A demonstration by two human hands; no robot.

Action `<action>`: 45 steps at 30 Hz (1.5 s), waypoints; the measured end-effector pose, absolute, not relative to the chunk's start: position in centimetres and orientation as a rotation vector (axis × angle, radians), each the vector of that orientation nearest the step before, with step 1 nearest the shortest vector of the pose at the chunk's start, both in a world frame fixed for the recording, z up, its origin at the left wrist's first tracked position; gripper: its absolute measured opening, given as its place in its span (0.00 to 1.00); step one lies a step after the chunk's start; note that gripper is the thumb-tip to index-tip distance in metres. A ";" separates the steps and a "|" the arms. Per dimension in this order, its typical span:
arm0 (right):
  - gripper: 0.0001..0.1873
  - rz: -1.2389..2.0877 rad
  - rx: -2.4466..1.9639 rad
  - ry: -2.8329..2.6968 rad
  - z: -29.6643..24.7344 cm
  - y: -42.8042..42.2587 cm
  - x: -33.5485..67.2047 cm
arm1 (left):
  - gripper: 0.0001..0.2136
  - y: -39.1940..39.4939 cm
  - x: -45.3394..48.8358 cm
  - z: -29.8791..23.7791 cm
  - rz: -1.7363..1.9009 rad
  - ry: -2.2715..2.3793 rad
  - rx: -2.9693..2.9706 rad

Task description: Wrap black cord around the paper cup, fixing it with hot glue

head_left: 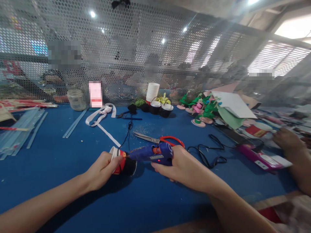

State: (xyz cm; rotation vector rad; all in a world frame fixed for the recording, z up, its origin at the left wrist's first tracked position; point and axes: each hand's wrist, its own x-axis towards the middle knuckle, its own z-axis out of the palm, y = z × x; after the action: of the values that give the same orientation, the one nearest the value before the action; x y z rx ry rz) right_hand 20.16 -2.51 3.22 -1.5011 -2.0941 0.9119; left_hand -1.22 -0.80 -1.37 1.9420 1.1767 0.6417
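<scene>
The left hand [103,168] has thumb and fingers pinched firmly on a cup [129,167], which lies tilted on its side over the near middle of the table [80,207]. The cup shows white, red and black bands. The right hand [182,168] is curled around a blue glue gun [143,154] (a small red light glows on it), its nozzle pointing left at the cup; whether the tip touches, I cannot tell. Just beyond the gun lie red-handled scissors [171,139], blades parted slightly and pointing left. A black cord [125,139] runs from the cup to the far side. Farther off stand two black buckets [166,111], with green trees [209,111] to their right. Glue sticks [23,129] lie far left.
</scene>
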 end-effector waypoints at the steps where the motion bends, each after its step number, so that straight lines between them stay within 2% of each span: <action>1: 0.09 0.923 -1.503 -2.098 3.2 -2.5 20.2 | 0.18 -0.8 -1.2 -1.3 0.640 1.174 1.953; 17: 0.11 0.999 -1.582 -2.033 2.7 -2.0 20.5 | 0.17 -0.8 -1.5 -1.6 0.648 1.068 2.094; 38: 0.07 0.712 -1.329 -2.252 2.3 -3.2 19.8 | 0.19 -0.7 -1.1 -1.6 0.644 1.241 1.599; 45: 0.08 0.691 -1.418 -2.189 2.6 -2.9 20.0 | 0.18 -0.7 -1.1 -1.8 0.659 1.257 1.659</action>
State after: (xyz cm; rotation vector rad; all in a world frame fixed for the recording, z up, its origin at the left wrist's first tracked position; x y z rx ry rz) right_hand 20.00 -2.93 2.64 -1.4177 -2.1891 0.6910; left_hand -1.11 -0.66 -1.79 1.6587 1.2568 0.6594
